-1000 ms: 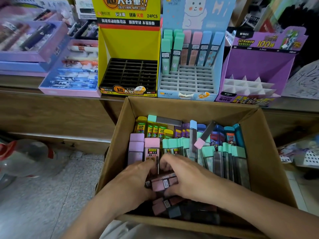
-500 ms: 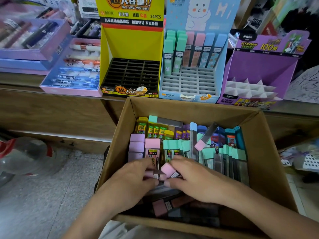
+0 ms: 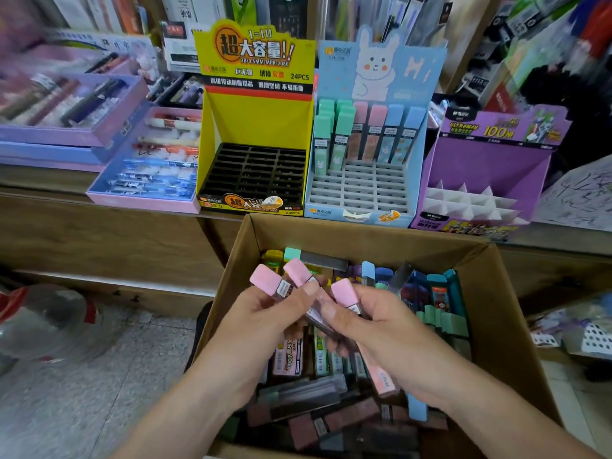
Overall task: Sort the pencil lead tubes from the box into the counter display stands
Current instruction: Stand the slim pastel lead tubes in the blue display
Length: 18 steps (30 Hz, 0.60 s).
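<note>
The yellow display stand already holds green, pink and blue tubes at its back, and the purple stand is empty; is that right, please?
Not quite: the yellow display stand has only empty black slots. The green, pink and blue tubes stand at the back of the blue rabbit stand beside it. The purple stand is empty, as the head view shows.
</note>
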Each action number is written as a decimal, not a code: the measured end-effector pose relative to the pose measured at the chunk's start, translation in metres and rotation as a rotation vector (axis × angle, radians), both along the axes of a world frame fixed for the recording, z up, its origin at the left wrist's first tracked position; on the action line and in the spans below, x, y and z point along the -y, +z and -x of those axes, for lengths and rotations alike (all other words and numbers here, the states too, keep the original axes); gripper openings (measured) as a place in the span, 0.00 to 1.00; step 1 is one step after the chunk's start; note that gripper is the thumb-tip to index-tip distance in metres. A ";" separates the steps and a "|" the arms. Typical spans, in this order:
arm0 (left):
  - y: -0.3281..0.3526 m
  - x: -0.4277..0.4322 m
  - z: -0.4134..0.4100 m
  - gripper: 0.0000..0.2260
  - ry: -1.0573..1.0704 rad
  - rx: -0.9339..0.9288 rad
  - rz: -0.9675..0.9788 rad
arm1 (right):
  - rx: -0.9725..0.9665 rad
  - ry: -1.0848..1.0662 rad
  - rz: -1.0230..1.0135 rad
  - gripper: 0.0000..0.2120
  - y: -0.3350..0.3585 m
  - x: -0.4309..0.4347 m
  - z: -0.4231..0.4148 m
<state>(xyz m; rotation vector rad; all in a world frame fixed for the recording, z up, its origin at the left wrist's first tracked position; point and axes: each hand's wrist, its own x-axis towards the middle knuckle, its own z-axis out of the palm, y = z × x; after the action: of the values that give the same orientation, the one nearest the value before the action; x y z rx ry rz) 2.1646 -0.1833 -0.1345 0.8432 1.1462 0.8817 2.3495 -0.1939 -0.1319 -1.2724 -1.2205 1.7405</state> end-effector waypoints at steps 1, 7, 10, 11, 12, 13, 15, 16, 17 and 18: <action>0.000 -0.001 -0.003 0.13 -0.002 0.011 -0.006 | -0.007 -0.024 -0.003 0.09 0.002 0.000 0.003; 0.009 -0.014 -0.010 0.16 0.101 0.116 0.055 | -0.108 -0.096 0.120 0.16 0.005 -0.004 0.006; 0.008 -0.024 -0.002 0.18 0.118 0.123 0.050 | -0.026 -0.108 0.084 0.21 0.003 -0.011 -0.004; 0.007 -0.028 0.001 0.17 0.111 0.118 0.039 | 0.051 -0.111 0.049 0.22 0.004 -0.013 -0.008; 0.005 -0.032 0.005 0.16 0.111 0.123 0.030 | 0.119 -0.109 0.010 0.24 0.006 -0.016 -0.011; 0.005 -0.035 0.009 0.16 0.113 0.128 0.024 | 0.169 -0.104 -0.026 0.25 0.010 -0.020 -0.014; 0.006 -0.042 0.015 0.19 0.088 0.135 0.005 | 0.240 -0.084 -0.099 0.26 0.018 -0.027 -0.018; 0.007 -0.045 0.017 0.20 0.053 0.136 -0.010 | 0.264 -0.085 -0.132 0.25 0.022 -0.030 -0.020; 0.009 -0.047 0.018 0.19 0.013 0.129 -0.029 | 0.285 -0.102 -0.166 0.24 0.025 -0.034 -0.022; 0.010 -0.048 0.019 0.19 -0.021 0.113 -0.050 | 0.301 -0.126 -0.205 0.22 0.028 -0.038 -0.024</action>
<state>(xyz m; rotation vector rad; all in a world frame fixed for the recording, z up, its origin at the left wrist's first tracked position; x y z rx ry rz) 2.1451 -0.1348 -0.1249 0.8345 1.0190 0.9327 2.3734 -0.1559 -0.1041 -1.4877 -1.4124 1.3298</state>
